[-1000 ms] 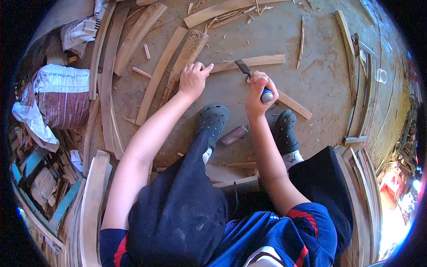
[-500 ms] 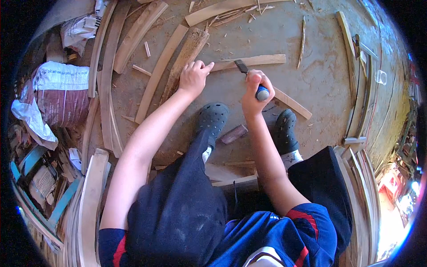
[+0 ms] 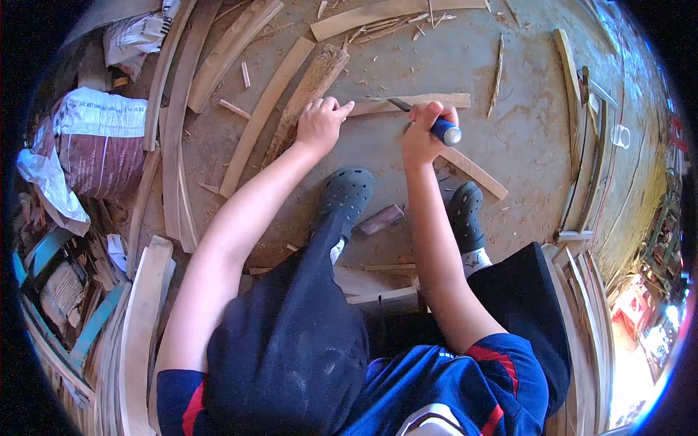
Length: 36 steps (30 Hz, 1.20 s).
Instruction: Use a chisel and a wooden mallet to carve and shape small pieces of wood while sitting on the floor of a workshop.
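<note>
R hand [image 3: 427,136] has its grip wrapped tight round the blue handle of a chisel [image 3: 445,131], pale butt end poking out on the right. Blade sticks out up-left of that grip, tip on or just above the wood strip [image 3: 445,100]; hard to say which from this angle. Strip lies on the floor [image 3: 451,65] just beyond the R grip & runs left to the L hand [image 3: 320,129], which is at its left end w/ fingers bent, thumb out; can't tell if that grip pinches the strip or only presses it. Rough board [image 3: 320,80] is just beyond & left of the L grip. Short plank [image 3: 476,173] is below-right of the R grip; dark block [image 3: 382,219] nearer the body, btwn L sandal [image 3: 347,190] & R sandal [image 3: 465,216].
</note>
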Each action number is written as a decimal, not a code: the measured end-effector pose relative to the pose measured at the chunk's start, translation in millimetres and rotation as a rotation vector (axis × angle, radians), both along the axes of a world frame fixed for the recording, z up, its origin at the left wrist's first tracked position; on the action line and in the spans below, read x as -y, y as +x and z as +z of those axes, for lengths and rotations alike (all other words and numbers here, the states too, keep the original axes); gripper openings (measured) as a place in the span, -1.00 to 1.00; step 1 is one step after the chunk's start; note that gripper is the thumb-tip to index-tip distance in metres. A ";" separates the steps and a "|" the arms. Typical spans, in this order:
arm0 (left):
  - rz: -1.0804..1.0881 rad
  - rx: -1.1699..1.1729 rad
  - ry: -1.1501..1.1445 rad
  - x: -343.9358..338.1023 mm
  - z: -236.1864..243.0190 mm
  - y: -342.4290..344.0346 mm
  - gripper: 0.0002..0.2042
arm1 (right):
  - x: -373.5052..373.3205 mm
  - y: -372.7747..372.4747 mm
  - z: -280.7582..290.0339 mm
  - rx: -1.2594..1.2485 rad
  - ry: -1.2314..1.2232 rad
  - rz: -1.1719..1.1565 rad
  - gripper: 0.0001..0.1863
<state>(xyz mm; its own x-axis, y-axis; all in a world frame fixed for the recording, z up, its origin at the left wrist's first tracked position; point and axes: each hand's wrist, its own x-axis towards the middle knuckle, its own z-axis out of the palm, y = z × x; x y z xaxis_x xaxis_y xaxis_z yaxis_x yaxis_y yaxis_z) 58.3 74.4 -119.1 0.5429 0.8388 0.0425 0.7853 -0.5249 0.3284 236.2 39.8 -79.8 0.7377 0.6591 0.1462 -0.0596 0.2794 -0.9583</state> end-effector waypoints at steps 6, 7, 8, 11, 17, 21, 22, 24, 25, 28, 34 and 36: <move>0.008 -0.012 -0.040 1.4 0.4 0.8 -0.68 | -7.6 1.4 0.7 0.055 -0.035 -0.027 -0.63; 0.014 -0.005 -0.052 1.5 -0.2 0.8 -0.68 | -7.7 1.5 -0.2 0.094 -0.037 -0.035 -0.63; 0.017 -0.001 -0.054 1.6 -1.3 0.8 -0.68 | -5.9 1.9 -1.0 0.098 -0.039 -0.032 -0.63; 0.009 0.018 -0.028 -1.0 0.1 1.3 -0.75 | -2.2 6.8 7.1 -0.070 0.036 0.052 -0.70; 0.030 0.004 -0.060 -2.5 1.0 -2.9 -0.68 | -16.0 29.6 27.6 -0.006 -0.140 0.602 -0.80; 0.039 0.015 -0.061 -0.6 1.0 1.7 -0.68 | -32.5 41.8 22.2 0.029 -0.206 0.582 -0.64; 0.038 0.020 -0.054 -0.6 0.7 2.0 -0.68 | -36.1 46.2 20.6 0.029 -0.207 0.585 -0.64; 0.030 -0.002 -0.031 -0.4 -0.2 2.1 -0.69 | -42.9 53.2 19.6 0.000 -0.193 0.581 -0.58; 0.019 -0.024 -0.007 -0.3 -0.9 2.2 -0.69 | -46.8 53.0 19.4 -0.032 -0.189 0.514 -0.54; 0.018 -0.014 -0.025 -1.0 -2.4 0.7 -0.70 | -58.6 57.7 17.8 -0.190 -0.065 0.437 -0.51; 0.023 -0.031 -0.044 -1.6 -1.8 0.2 -0.70 | -54.9 61.2 13.2 -0.284 -0.072 0.280 -0.47; 0.022 -0.005 -0.046 -1.1 0.0 1.0 -0.73 | -48.1 56.9 13.5 -0.283 -0.052 0.286 -0.47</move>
